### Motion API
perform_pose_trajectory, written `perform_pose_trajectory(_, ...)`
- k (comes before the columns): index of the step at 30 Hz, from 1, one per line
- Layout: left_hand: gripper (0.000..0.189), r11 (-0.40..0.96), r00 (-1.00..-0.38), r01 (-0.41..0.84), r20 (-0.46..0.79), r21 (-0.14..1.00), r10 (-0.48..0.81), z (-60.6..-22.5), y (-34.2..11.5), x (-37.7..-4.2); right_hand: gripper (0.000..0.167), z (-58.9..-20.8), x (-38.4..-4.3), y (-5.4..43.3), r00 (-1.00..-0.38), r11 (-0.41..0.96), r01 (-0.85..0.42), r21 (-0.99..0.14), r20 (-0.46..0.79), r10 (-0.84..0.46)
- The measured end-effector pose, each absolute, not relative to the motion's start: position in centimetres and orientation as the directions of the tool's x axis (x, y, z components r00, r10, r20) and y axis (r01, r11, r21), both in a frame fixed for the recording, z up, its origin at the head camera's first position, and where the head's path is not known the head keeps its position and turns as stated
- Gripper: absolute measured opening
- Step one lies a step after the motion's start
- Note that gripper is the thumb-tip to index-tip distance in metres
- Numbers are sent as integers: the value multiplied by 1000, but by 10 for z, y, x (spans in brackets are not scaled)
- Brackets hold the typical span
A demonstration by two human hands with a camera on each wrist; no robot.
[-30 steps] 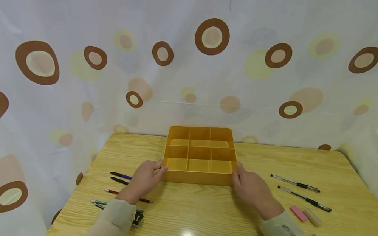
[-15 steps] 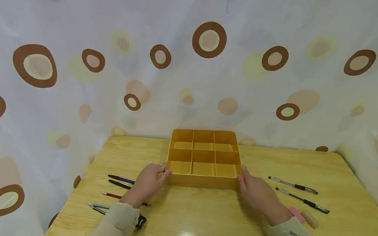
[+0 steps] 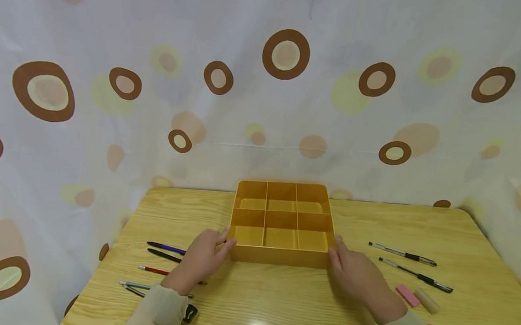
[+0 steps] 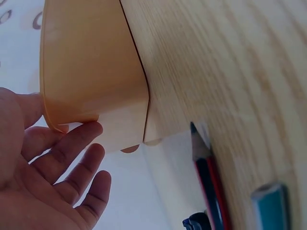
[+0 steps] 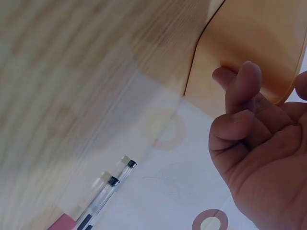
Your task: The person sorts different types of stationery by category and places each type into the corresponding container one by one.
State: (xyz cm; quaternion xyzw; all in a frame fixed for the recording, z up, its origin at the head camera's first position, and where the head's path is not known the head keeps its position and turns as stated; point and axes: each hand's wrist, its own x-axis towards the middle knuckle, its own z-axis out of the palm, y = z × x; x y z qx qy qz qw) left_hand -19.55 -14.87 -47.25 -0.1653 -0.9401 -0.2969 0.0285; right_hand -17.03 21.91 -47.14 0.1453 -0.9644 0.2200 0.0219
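Observation:
A yellow-orange desk organizer with six-like divided cells in two rows sits near the table's back edge, its cells bare in the head view. My left hand holds its front left corner. In the left wrist view the thumb and index finger pinch the organizer's wall, while the other fingers of the left hand spread loosely. My right hand grips the front right corner. The right wrist view shows the right hand's fingers bent against the organizer's side, the thumb mostly out of frame.
Left on the wooden table lie a blue pen, a black pen, a red pencil, a teal pencil and a small black object. Right are clear pens, pink erasers and a beige cylinder.
Both hands have brought the organizer slightly toward me and a little to the right. The head view has shifted a little too. The pens, pencils and erasers stay where they lay.

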Motion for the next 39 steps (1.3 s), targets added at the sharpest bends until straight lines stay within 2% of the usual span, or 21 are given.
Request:
perform_pose_trajectory(14,50,802,-926,375,218,464,307,-474,-146,-171,56,-471,-145,221,-958,862,-285,-418,121,-259)
perform_pose_trajectory(18,51,803,-925,377,223,462,307,-475,-147,-166,58,-471,-140,221,-960,859,-276,-431,92,-263)
perform_pose_trajectory(25,51,795,-919,392,232,463,318,-478,-148,-157,54,-473,-129,221,-955,864,-297,-406,139,-263)
perform_pose_trajectory(30,52,789,-930,366,208,493,302,-479,-148,-145,55,-474,-120,222,-960,869,-279,-409,114,-255)
perform_pose_trajectory(39,49,778,-912,407,264,478,314,-478,-146,-129,60,-473,-106,224,-969,873,-235,-428,31,-245)
